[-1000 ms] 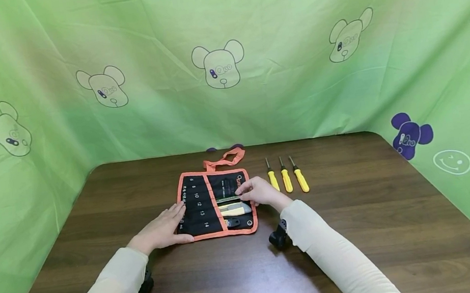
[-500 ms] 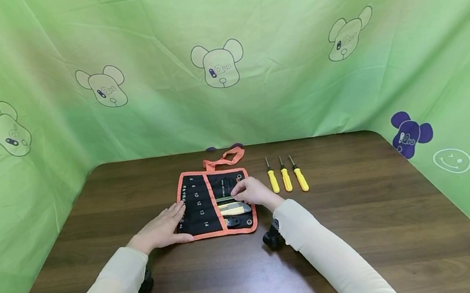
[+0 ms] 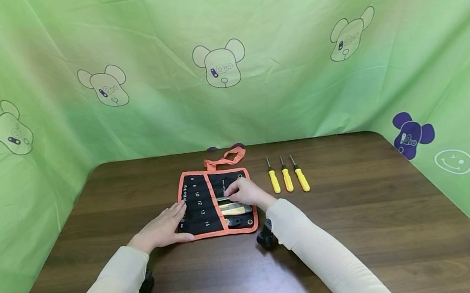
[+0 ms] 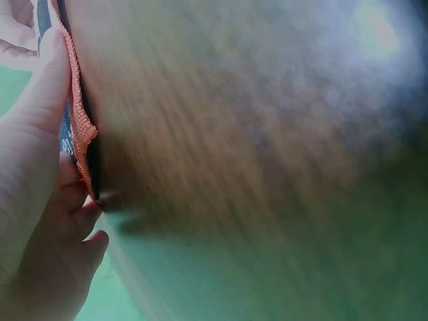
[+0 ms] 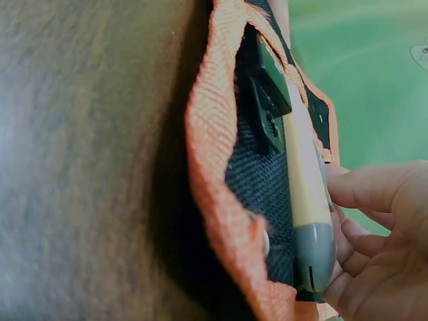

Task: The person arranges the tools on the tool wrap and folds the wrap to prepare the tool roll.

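Observation:
A black tool roll (image 3: 198, 191) with orange edging lies unrolled on the table, numbers printed on its left pockets. My left hand (image 3: 161, 230) rests on its left edge, fingers extended and thumb along the front corner. Over the right half, my right hand (image 3: 250, 193) pinches a thin greenish strip-like tool (image 3: 222, 199), which lies at a pocket; its kind is unclear. Just in front of it sits a utility knife (image 3: 236, 210) with a pale yellow and grey body, also seen beside my right fingers in the right wrist view. A small black-ended item (image 3: 233, 222) occupies the front pocket.
Three yellow-handled screwdrivers lie side by side right of the roll: the left screwdriver (image 3: 274, 182), middle screwdriver (image 3: 287, 180) and right screwdriver (image 3: 302, 179). An orange strap (image 3: 227, 158) loops behind the roll. A green printed cloth (image 3: 226, 113) hangs around the brown table (image 3: 216, 277).
My right hand has moved left across the roll toward the pocket seam, and less of the greenish tool shows. My left hand has stayed in place.

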Demonstrator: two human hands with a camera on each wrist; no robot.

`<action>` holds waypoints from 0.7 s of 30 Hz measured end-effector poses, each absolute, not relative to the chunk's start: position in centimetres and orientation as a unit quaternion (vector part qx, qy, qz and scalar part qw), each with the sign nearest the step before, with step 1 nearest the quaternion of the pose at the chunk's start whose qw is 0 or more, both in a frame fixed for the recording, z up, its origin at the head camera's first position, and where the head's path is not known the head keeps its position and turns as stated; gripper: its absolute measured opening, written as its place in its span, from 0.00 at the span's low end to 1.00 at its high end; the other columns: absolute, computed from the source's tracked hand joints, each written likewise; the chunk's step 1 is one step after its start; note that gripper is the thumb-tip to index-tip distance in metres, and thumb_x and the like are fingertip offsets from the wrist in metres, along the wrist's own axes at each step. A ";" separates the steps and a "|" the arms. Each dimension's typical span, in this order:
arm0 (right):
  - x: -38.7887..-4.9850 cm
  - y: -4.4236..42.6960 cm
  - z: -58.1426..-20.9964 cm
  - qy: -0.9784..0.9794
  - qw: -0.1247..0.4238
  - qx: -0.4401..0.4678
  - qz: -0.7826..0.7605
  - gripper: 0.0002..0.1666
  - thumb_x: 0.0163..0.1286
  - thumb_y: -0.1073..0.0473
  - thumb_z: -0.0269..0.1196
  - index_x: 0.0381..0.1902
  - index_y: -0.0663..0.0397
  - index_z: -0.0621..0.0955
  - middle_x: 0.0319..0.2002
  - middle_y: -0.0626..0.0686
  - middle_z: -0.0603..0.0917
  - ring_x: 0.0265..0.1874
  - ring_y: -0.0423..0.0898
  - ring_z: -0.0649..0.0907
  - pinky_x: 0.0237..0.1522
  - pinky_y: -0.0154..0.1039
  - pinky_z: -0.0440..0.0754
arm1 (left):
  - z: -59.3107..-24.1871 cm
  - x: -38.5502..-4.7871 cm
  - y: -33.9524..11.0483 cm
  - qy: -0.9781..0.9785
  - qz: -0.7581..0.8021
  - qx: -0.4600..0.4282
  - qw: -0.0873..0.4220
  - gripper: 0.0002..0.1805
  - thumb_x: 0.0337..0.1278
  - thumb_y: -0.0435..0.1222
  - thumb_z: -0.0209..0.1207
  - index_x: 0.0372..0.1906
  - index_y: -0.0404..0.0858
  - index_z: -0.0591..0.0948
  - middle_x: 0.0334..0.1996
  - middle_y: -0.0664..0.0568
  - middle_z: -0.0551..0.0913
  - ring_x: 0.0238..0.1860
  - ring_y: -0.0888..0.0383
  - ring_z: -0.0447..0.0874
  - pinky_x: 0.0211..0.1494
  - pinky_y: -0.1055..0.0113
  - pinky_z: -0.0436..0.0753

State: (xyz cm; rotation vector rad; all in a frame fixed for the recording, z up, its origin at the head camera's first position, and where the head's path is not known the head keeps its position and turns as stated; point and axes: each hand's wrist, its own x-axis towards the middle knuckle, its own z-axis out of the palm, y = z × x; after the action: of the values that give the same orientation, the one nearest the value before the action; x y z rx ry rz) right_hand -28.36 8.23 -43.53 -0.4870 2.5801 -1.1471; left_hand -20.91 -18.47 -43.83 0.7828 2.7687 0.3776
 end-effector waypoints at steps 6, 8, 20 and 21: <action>-28.3 8.1 -43.5 0.888 0.139 -0.174 -0.402 0.09 0.61 0.70 0.61 0.38 0.59 0.86 0.41 0.53 0.83 0.44 0.48 0.78 0.47 0.43 0.76 | -43.8 -20.9 -18.5 0.947 0.133 0.269 0.118 0.51 0.51 0.60 0.56 0.68 0.27 0.54 0.69 0.36 0.49 0.69 0.43 0.46 0.66 0.50 0.53; -28.3 8.2 -43.5 0.887 0.140 -0.175 -0.403 0.09 0.61 0.70 0.61 0.38 0.59 0.86 0.41 0.53 0.83 0.45 0.48 0.78 0.47 0.43 0.76 | -43.8 -20.9 -18.5 0.946 0.135 0.268 0.118 0.51 0.51 0.60 0.56 0.68 0.27 0.54 0.69 0.36 0.50 0.69 0.43 0.47 0.66 0.50 0.53; -28.3 9.3 -43.6 0.873 0.154 -0.169 -0.431 0.12 0.63 0.65 0.61 0.44 0.59 0.83 0.43 0.52 0.83 0.41 0.45 0.79 0.43 0.40 0.77 | -43.7 -20.8 -18.4 0.947 0.133 0.267 0.119 0.51 0.51 0.59 0.56 0.68 0.26 0.55 0.69 0.35 0.50 0.68 0.42 0.47 0.66 0.50 0.53; -28.3 9.4 -43.6 0.872 0.155 -0.169 -0.433 0.12 0.63 0.65 0.61 0.45 0.59 0.83 0.42 0.52 0.83 0.38 0.44 0.79 0.41 0.40 0.77 | -43.7 -20.8 -18.4 0.947 0.133 0.266 0.119 0.51 0.51 0.60 0.56 0.68 0.27 0.55 0.69 0.35 0.50 0.68 0.42 0.47 0.66 0.50 0.53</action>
State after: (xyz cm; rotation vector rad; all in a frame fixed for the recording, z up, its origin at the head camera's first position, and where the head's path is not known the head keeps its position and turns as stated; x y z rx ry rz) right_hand -28.34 9.40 -43.56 -0.4853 2.4967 -1.2413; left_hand -20.81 -18.41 -43.70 0.7785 2.7703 0.3887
